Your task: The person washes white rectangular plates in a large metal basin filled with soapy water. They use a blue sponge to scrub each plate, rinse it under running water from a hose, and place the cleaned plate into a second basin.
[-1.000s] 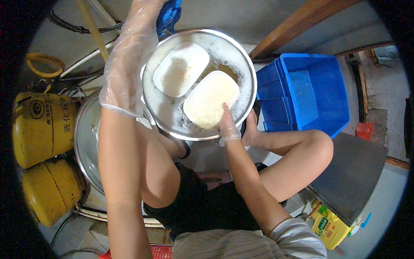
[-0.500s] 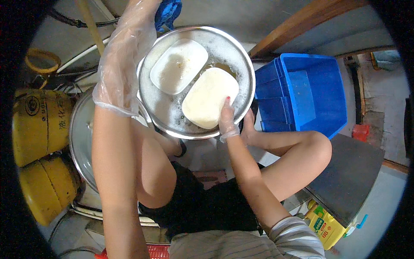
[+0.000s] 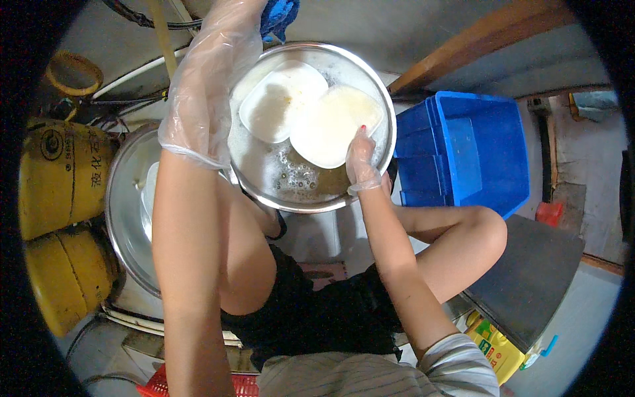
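Note:
My right hand (image 3: 362, 162), in a clear plastic glove, grips the near right edge of a white rounded container (image 3: 327, 135), thumb on top. Its other fingers are hidden beneath. The container overlaps a second white rounded container (image 3: 268, 109) lying in a metal basin (image 3: 301, 206) of sudsy water. My left arm (image 3: 195, 126) wears a long clear glove and reaches up past the basin's left side. The upper edge cuts off that hand's fingers. A blue cloth (image 3: 279, 18) hangs beside it and moves with it, so it appears held.
Another metal basin (image 3: 129, 255) with a white piece inside stands at left, beside yellow gas cylinders (image 3: 63, 192). A blue plastic bin (image 3: 489, 152) stands right of the soapy basin. A dark flat-topped box (image 3: 529, 278) and a yellow jug (image 3: 493, 351) sit at lower right.
My right hand has moved the white container up and to the right, overlapping the other one and baring foamy water below. My left arm and the blue cloth have shifted slightly right.

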The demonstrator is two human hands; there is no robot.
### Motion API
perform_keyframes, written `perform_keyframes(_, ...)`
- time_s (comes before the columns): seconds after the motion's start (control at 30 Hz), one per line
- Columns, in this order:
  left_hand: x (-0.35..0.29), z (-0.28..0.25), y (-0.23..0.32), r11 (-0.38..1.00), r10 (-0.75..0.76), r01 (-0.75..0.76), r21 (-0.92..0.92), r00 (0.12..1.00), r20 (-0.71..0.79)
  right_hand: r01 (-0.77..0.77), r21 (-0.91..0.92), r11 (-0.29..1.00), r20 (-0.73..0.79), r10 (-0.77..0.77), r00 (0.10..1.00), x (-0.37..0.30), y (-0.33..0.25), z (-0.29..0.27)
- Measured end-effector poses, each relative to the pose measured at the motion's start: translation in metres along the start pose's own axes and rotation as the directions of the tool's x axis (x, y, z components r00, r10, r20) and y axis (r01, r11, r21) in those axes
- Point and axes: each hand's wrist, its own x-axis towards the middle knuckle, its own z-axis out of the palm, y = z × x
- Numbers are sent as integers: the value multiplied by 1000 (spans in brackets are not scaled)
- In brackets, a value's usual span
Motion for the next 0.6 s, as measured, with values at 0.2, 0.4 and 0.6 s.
perform_keyframes(0.2, -7, -9, 5, 1000, 18, -18, -21, 1000, -9, 118, 54, 992, 4, -118, 993, -4, -20, 3)
perform_keyframes(0.4, -4, -10, 7, 1000, -7, 6, -16, 999, -49, 278, 34, 960, 124, -280, 952, 7, -36, 10)
perform_keyframes(0.6, 1, -9, 6, 998, -2, 1, -58, 1000, -2, 298, -184, 937, 59, -292, 955, 28, -34, 16)
